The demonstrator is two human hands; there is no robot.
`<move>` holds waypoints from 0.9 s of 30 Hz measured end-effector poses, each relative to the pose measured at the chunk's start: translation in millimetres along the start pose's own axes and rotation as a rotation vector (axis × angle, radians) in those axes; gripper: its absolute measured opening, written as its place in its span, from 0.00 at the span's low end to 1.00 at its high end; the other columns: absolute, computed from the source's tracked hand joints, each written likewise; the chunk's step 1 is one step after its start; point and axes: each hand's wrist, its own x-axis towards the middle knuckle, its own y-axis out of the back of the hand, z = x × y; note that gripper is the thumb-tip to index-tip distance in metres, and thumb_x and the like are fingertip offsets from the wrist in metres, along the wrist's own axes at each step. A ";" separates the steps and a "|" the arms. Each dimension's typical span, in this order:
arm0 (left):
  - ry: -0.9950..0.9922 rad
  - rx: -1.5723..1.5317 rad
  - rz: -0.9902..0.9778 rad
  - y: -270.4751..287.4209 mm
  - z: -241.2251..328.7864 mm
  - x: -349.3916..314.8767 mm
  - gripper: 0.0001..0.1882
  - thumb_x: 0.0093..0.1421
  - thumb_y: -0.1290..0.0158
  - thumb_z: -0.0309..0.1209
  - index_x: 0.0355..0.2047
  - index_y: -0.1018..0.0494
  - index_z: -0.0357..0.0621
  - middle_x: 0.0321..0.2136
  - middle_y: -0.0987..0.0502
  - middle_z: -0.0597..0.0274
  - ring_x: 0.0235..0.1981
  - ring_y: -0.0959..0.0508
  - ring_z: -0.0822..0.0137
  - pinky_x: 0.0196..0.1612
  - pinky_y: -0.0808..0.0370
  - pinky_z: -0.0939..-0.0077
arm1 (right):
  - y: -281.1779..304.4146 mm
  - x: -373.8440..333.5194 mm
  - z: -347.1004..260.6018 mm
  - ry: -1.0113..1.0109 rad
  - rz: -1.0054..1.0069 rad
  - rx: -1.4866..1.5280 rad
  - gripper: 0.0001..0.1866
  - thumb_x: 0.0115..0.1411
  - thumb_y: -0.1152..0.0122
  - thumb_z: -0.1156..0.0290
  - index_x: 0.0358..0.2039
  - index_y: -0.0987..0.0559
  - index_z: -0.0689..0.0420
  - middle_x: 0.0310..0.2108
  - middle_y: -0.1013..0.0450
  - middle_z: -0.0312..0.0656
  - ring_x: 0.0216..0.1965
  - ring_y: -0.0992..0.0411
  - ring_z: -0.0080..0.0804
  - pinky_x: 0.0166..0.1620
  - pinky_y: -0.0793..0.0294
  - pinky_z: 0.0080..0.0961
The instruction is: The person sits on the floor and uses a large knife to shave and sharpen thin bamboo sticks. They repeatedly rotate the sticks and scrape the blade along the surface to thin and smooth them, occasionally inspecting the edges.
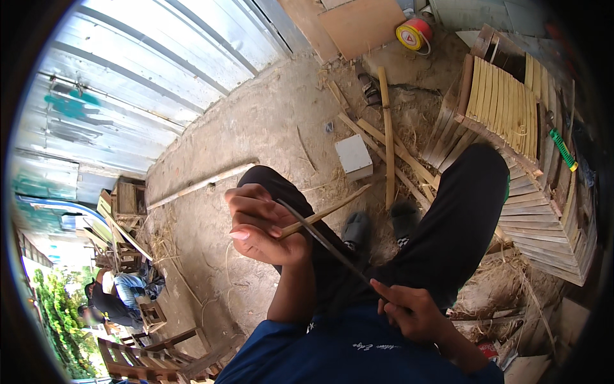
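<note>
In my left hand [272,227], closed and raised over my left knee, is a thin curved strip of wood or bamboo [339,205]. Its far end points up and to the right. My right hand [412,312] is shut around the near end of a long, thin, dark metal tool [336,253], like a narrow blade or rod. The tool slants up to the left and crosses the strip close to my left fingers. Whether the two touch cannot be told from here. My right fingers hide the tool's grip.
To my right stand stacked wooden slats [502,102], with a green-handled tool [563,148] on them. Loose sticks [388,141] and a white box [354,157] lie ahead of my feet. A red and yellow bucket [414,34] stands farther off. Another person [118,301] sits far left.
</note>
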 end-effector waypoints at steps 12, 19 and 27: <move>-0.009 -0.009 0.170 -2.8 -4.5 0.0 0.32 0.76 0.69 0.46 0.12 0.46 0.55 0.25 0.42 0.66 0.35 0.39 0.66 0.46 0.41 0.64 | 10.4 8.1 1.5 -0.244 0.016 0.091 0.29 0.65 0.49 0.82 0.67 0.30 0.55 0.28 0.25 0.39 0.22 0.30 0.21 0.31 0.26 0.21; -0.027 -0.070 0.054 -8.0 -7.1 3.2 0.29 0.77 0.63 0.46 0.15 0.43 0.52 0.26 0.40 0.68 0.37 0.36 0.72 0.48 0.37 0.69 | 9.2 4.3 4.1 -0.064 0.024 -0.013 0.29 0.64 0.44 0.78 0.67 0.30 0.50 0.25 0.27 0.43 0.23 0.29 0.32 0.33 0.25 0.29; 0.048 0.000 0.171 -19.4 -9.7 3.4 0.32 0.77 0.70 0.43 0.12 0.42 0.54 0.26 0.42 0.66 0.37 0.39 0.67 0.46 0.41 0.66 | 14.2 8.4 7.3 -0.135 0.125 -0.159 0.28 0.64 0.47 0.78 0.67 0.30 0.55 0.24 0.27 0.39 0.21 0.29 0.25 0.29 0.26 0.25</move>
